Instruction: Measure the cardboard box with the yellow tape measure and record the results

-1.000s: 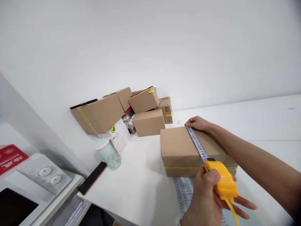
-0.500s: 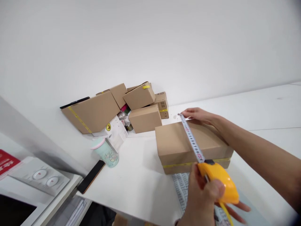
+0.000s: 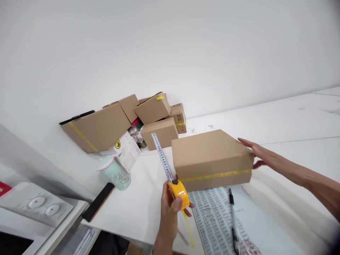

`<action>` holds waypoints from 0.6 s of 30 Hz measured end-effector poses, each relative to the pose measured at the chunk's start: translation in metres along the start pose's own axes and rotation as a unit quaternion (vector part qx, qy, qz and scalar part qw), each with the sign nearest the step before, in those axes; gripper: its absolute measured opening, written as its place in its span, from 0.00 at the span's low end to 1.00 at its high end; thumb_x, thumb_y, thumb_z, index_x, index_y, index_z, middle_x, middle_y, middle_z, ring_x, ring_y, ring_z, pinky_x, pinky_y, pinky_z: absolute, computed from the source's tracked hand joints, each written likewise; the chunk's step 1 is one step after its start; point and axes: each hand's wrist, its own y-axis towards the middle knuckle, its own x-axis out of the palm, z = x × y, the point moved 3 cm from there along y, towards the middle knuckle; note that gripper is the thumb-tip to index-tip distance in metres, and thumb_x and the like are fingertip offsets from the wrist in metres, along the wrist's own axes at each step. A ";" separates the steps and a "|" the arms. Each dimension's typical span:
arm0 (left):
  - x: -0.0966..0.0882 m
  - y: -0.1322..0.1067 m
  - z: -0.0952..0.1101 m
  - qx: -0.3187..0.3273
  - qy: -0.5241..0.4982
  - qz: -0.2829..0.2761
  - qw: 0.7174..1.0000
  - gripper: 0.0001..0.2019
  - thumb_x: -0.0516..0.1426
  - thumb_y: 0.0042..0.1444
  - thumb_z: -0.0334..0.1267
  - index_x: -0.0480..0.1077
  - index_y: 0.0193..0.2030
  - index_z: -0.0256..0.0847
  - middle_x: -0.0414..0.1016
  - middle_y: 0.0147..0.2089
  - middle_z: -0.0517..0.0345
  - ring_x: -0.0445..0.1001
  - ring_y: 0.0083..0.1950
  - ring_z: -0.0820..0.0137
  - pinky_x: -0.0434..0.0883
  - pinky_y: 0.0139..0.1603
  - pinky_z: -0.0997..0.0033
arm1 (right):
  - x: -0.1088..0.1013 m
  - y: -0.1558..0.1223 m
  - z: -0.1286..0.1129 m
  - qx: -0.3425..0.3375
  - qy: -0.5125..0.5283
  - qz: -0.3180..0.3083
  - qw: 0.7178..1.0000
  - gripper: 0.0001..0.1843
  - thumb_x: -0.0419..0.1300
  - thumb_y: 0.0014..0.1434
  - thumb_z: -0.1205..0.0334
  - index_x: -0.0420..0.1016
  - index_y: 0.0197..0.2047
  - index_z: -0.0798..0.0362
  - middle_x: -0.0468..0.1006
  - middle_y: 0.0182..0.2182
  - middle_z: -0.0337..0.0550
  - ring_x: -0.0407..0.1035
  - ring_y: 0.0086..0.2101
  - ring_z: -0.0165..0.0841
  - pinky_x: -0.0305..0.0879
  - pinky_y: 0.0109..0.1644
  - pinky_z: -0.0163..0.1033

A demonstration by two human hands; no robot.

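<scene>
My left hand [image 3: 169, 209] is wrapped round a yellow tape measure [image 3: 179, 194]. Its blade [image 3: 162, 157] sticks out, pointing away from me, just left of a brown cardboard box [image 3: 209, 156]. A yellow cord dangles below the case. The box has a strip of yellow tape along its front side and lies on the white table. My right hand [image 3: 256, 152] rests against the right end of this box, fingers apart, with the thumb near its edge. Beneath and in front of the box lies a printed sheet [image 3: 212, 216], and a black pen [image 3: 233, 219] is on it.
Several cardboard boxes [image 3: 103, 125] are piled against the wall at the back left. Nearby stand a mint-green cup [image 3: 117, 173] with a pink rim and a white paper with an avocado picture [image 3: 127, 150]. A white appliance with two dials [image 3: 39, 203] is at lower left.
My left hand has swung left with the tape measure, and the blade has come off the box top. My right hand has left the blade's tip for the box's right end.
</scene>
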 end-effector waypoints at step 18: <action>0.085 -0.012 0.021 -0.110 -0.096 -0.270 0.952 0.40 0.71 0.37 0.55 0.65 0.56 0.43 0.69 0.49 0.48 0.74 0.24 0.75 0.68 0.16 0.80 | 0.000 0.103 -0.062 -0.179 -0.116 0.076 0.974 0.17 0.44 0.67 0.52 0.72 0.43 0.48 0.76 0.49 0.50 0.69 0.50 0.46 0.64 0.53 0.51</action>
